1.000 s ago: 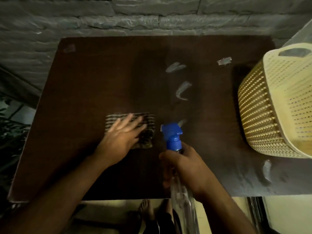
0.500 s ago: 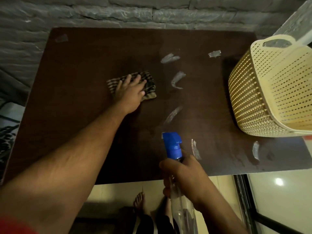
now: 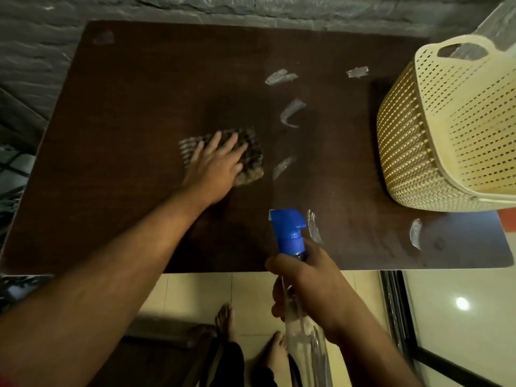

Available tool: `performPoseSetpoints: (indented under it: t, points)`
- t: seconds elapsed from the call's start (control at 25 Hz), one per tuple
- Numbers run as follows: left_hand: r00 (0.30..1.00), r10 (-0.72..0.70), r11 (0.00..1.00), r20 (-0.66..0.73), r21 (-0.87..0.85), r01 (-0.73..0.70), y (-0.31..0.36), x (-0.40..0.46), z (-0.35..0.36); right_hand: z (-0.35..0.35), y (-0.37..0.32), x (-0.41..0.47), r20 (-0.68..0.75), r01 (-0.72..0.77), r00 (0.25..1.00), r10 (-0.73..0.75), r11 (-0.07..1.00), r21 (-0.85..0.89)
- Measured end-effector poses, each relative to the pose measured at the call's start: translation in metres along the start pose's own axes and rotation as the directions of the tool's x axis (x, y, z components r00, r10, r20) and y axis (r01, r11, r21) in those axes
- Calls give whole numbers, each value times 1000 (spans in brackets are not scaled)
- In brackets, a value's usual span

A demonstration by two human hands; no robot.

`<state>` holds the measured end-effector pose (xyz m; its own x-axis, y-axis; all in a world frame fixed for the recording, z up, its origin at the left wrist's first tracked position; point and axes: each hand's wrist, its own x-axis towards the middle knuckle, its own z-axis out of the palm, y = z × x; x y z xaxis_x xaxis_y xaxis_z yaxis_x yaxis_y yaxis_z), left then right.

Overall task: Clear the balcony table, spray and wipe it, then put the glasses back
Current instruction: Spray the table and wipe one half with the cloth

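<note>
Left hand (image 3: 215, 163) flat on a dark checked cloth (image 3: 248, 155) near the middle of the dark brown table (image 3: 125, 101), fingers straight and spread, pressing down on the fabric; cloth blurred at its left edge. Right hand (image 3: 310, 283) wrapped round the neck of a clear spray bottle (image 3: 304, 342), held over the table's near edge with the blue trigger head (image 3: 287, 230) pointing away from the body and the clear body slanting down toward the floor. Several pale, shiny smears (image 3: 290, 111) scattered over the right half of the tabletop, from the far side down to the near edge, all to the right of the cloth. Cream perforated basket (image 3: 446, 129) on the table's right end, tilted, with a handle cut-out at its top rim. Grey stone wall (image 3: 251, 7) behind the table. Pale tiled floor (image 3: 209, 291) below the near edge, with two bare feet (image 3: 226, 319) showing there. No glasses anywhere on the tabletop.
</note>
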<state>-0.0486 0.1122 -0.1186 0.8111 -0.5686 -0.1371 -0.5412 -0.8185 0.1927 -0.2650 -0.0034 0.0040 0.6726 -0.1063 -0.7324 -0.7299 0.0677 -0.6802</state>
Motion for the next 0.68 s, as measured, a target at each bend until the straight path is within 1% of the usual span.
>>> performPoseSetpoints:
  t: [0.04, 0.08, 0.12, 0.16, 0.2, 0.24, 0.28, 0.32, 0.36, 0.44, 0.52, 0.56, 0.6, 0.68]
  points:
    - [997, -76, 997, 13, -19, 76, 13, 15, -3, -1, 0, -2, -2, 8, 1000, -8, 1000, 1]
    - [996, -82, 996, 31, -39, 83, 27, 16, -2, -2, 1, -4, 0, 17, 1000, -17, 1000, 4]
    - [999, -20, 999, 47, -45, 22, 38, -1, 0, -2, 0, -7, 9, 20, 1000, -20, 1000, 7]
    - [994, 79, 997, 76, -28, -77, 44, -30, 10, -1, 1, -9, 15, 23, 1000, -24, 1000, 13]
    - [982, 172, 985, 74, 11, -173, 45, -64, 15, -2, 0, -12, 22, 34, 999, -34, 999, 13]
    - [971, 231, 972, 57, 39, -234, 38, -98, 21, -1, 2, -13, 28, 35, 999, -35, 999, 8]
    - [970, 242, 970, 37, 15, -242, 25, -122, 19, 0, 4, -14, 31, 29, 999, -29, 1000, -3]
    - [977, 211, 977, 13, -19, -211, 7, -132, 16, -2, 7, -15, 34, 23, 999, -23, 1000, -9]
    - [989, 145, 988, 1, -50, -144, -13, -128, 12, -4, 10, -16, 38, 17, 999, -17, 1000, -6]
    - [999, -46, 998, 14, -45, 47, -41, -94, 1, -8, 15, -17, 51, -4, 999, 4, 1000, 13]
    - [985, -171, 985, 0, -17, 171, -38, -44, -3, -9, 17, -18, 62, -10, 998, 9, 1000, 10]
    - [979, -203, 979, -1, -8, 203, -24, -26, -3, -9, 17, -19, 62, -9, 998, 9, 1000, 9]
    - [980, -200, 980, -1, -12, 200, -7, -16, -1, -8, 17, -19, 60, -5, 998, 4, 1000, 11]
    - [995, -102, 994, 7, -36, 103, 27, -30, 10, -6, 18, -20, 62, 7, 998, -6, 1000, -4]
